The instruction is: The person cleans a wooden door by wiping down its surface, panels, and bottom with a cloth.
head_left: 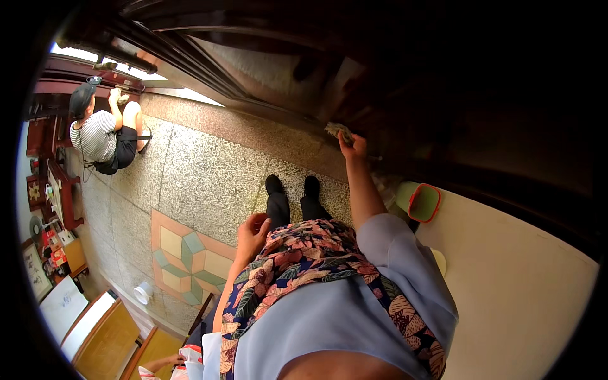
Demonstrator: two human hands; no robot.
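My right hand is stretched out and grips a crumpled pale cloth. The cloth is at a dark, glossy panelled door or cabinet front, near its lower edge; the deep shadow hides whether it touches. Down by my side, my left hand hangs loosely bent with nothing in it, next to my floral apron. Below me, my dark shoes stand on the speckled terrazzo floor.
A green bin with a red rim stands by the wall at right. At left a person in a striped shirt crouches, holding a cloth. Another person's hand shows at the bottom. Furniture and a white container are at left.
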